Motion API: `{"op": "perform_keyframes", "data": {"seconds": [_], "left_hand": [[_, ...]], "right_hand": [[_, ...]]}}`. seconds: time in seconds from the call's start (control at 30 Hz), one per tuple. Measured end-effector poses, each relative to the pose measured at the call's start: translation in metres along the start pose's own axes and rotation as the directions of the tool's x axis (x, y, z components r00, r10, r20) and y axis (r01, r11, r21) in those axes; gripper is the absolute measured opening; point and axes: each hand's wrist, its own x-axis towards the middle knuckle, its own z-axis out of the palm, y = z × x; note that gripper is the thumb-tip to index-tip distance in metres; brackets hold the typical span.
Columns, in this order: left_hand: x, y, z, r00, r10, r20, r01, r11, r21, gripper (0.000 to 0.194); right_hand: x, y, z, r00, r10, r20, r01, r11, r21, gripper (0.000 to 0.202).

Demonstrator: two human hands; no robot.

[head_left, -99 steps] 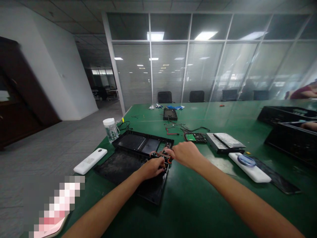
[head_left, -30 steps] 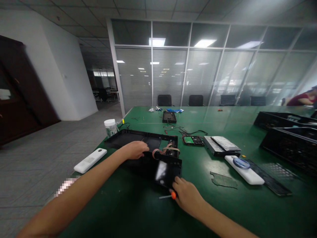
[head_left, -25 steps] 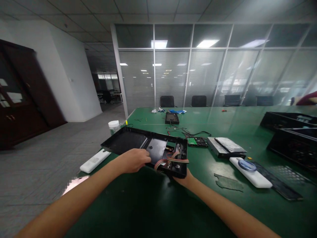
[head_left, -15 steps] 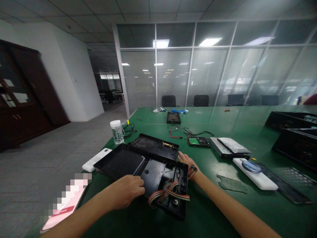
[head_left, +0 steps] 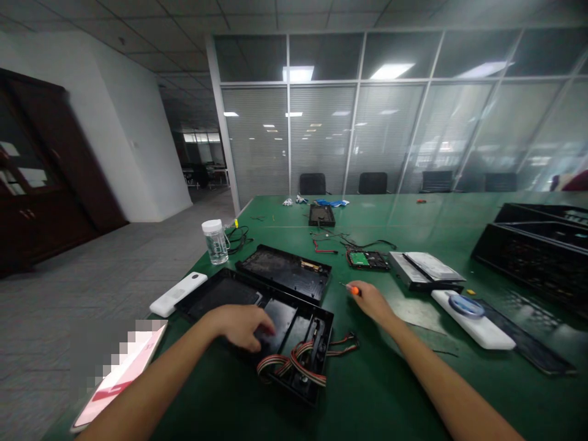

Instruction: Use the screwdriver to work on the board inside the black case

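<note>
My left hand (head_left: 239,327) reaches over the near black casing (head_left: 215,291), its fingers curved and apart with nothing visible in them. I cannot tell whether the fingertips touch the panel inside. Striped ribbon cables (head_left: 294,364) spill over the casing's right end, and their dark plugs (head_left: 351,339) rest beside it. To the right, my right hand (head_left: 374,301) is closed around a small screwdriver (head_left: 354,290) with an orange handle; its thin tip points left. Behind the near casing lies a second shallow black tray (head_left: 280,269) with a brass-coloured strip along one side.
Left stand a clear bottle (head_left: 215,242), a white device (head_left: 179,294) and a pink-screened phone (head_left: 122,389). Right lie a circuit board (head_left: 367,260), a silver drive (head_left: 425,269), a white device with a blue round part (head_left: 473,318), a dark strip (head_left: 528,343) and a black chassis (head_left: 533,257).
The near casing has been lowered and shifted left. My left hand has opened and moved onto it. My right hand has left its far right corner and now holds the screwdriver over the table.
</note>
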Motion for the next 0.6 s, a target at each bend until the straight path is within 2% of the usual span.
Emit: {"op": "perform_keyframes", "data": {"seconds": [0.07, 0.13, 0.23, 0.3, 0.37, 0.43, 0.53, 0.6], "left_hand": [[0.029, -0.002, -0.008, 0.987, -0.001, -0.162, 0.005, 1.0, 0.021, 0.034], [0.061, -0.005, -0.005, 0.927, -0.028, -0.375, 0.077, 0.99, 0.117, 0.029], [0.096, -0.01, 0.011, 0.85, -0.156, -0.503, 0.241, 0.964, 0.109, 0.015], [0.107, -0.011, 0.022, 0.807, -0.213, -0.551, 0.309, 0.947, 0.086, 0.012], [0.11, -0.01, 0.028, 0.773, -0.237, -0.588, 0.352, 0.932, 0.087, 0.012], [0.111, -0.008, 0.03, 0.757, -0.255, -0.602, 0.391, 0.915, 0.103, 0.014], [0.112, -0.003, 0.028, 0.754, -0.287, -0.591, 0.433, 0.893, 0.119, 0.018], [0.113, 0.0, 0.025, 0.758, -0.295, -0.582, 0.443, 0.888, 0.127, 0.019]], "right_hand": [[-0.003, -0.021, -0.002, 0.997, 0.048, 0.056, -0.051, 0.997, 0.053, 0.034], [-0.008, -0.04, -0.005, 0.987, 0.089, 0.135, -0.099, 0.993, 0.07, 0.04], [-0.017, -0.061, -0.007, 0.95, 0.065, 0.305, -0.118, 0.98, 0.158, 0.033], [-0.022, -0.07, -0.004, 0.914, 0.024, 0.404, -0.135, 0.96, 0.247, 0.034], [-0.024, -0.075, 0.002, 0.897, 0.016, 0.441, -0.161, 0.942, 0.294, 0.039], [-0.023, -0.079, 0.007, 0.913, 0.035, 0.406, -0.169, 0.939, 0.3, 0.037], [-0.021, -0.08, 0.011, 0.945, 0.047, 0.325, -0.147, 0.945, 0.291, 0.029], [-0.02, -0.079, 0.011, 0.946, 0.038, 0.321, -0.137, 0.947, 0.29, 0.024]]}}
